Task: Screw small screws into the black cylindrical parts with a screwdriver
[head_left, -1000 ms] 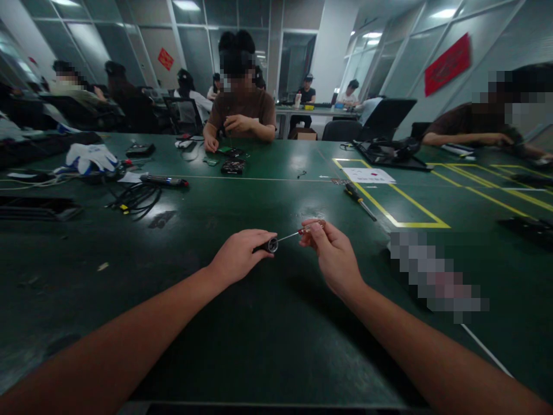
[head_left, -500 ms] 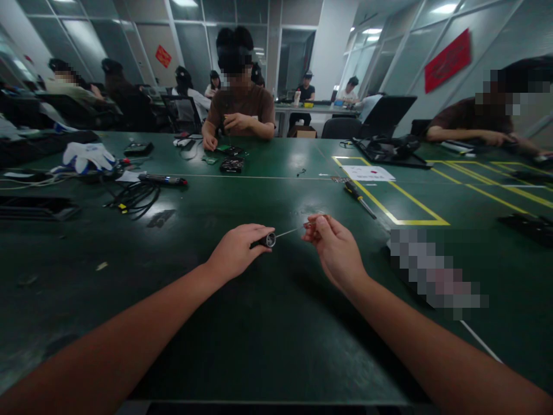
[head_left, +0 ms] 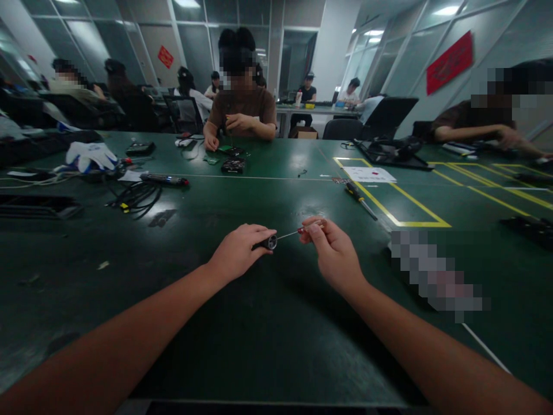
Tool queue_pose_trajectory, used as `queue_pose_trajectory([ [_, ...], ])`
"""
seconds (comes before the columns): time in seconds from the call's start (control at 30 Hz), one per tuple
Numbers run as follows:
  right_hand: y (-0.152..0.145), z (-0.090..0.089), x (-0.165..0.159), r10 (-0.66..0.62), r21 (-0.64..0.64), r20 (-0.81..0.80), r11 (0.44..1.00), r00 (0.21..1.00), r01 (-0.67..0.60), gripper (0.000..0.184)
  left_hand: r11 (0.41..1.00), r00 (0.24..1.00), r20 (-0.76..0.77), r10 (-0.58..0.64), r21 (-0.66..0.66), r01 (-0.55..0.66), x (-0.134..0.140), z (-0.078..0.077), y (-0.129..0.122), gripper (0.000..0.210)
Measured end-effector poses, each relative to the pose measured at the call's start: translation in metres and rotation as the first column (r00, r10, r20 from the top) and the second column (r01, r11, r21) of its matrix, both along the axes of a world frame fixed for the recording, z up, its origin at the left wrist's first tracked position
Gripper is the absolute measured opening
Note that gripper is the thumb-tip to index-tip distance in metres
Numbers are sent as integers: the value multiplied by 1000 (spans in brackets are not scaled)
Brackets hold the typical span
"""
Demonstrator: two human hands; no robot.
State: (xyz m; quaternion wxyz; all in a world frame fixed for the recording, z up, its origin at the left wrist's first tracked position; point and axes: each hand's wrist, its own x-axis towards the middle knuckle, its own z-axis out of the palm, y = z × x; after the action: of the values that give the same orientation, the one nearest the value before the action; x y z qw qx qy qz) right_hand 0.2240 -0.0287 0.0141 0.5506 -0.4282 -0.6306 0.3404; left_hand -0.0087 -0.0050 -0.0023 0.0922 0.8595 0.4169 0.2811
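My left hand (head_left: pixel 235 251) is closed around a short black cylinder (head_left: pixel 271 242), its round, silvery-rimmed end turned toward the right. Most of the cylinder is hidden by the fingers, so I cannot tell what kind of part it is. Between the thumb and fingers of my right hand (head_left: pixel 334 248) is a small screwdriver (head_left: pixel 301 230) with a red and clear handle. Its thin metal shaft points left, and the tip meets the rim of the cylinder's end; whether it goes inside is too small to tell. Both hands are above the green table (head_left: pixel 259 334).
A yellow-black screwdriver (head_left: pixel 360 199) lies right of centre, near a white paper (head_left: pixel 369 174). Coiled black cable (head_left: pixel 138 199) and white gloves (head_left: pixel 90 157) are at left. A blurred-out object (head_left: pixel 436 276) sits by my right forearm. A co-worker (head_left: pixel 242 109) sits opposite.
My right hand's fingers have shifted around the screwdriver handle, showing more of its red part. The left hand and cylinder stay almost in place.
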Motion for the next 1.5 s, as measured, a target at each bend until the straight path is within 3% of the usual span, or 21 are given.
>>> queue_pose_trajectory([
  [0.1,-4,7,0,-61,50,81,997,995,58,25,1000,1000,-3,15,-15,-15,0,1,0,43],
  [0.23,-1,8,3,-123,59,66,991,990,119,26,999,999,23,31,-37,-30,0,2,1,42],
  [0.87,6,1,5,-95,-38,14,995,995,95,25,987,991,-38,126,-98,-129,-4,3,3,40],
  [1.0,5,4,5,-117,-29,31,993,993,118,25,980,990,6,143,-138,-140,-3,7,-1,49],
  [1.1,4,6,6,-130,-38,31,991,991,131,25,980,991,39,128,-158,-120,-2,9,-3,51],
  [1.27,7,0,8,-116,-46,5,992,993,116,25,986,998,43,52,-160,-45,2,7,-6,37],
  [1.5,12,-5,13,-69,-106,-6,992,998,68,48,976,998,-50,-23,-217,12,9,7,-13,43],
])
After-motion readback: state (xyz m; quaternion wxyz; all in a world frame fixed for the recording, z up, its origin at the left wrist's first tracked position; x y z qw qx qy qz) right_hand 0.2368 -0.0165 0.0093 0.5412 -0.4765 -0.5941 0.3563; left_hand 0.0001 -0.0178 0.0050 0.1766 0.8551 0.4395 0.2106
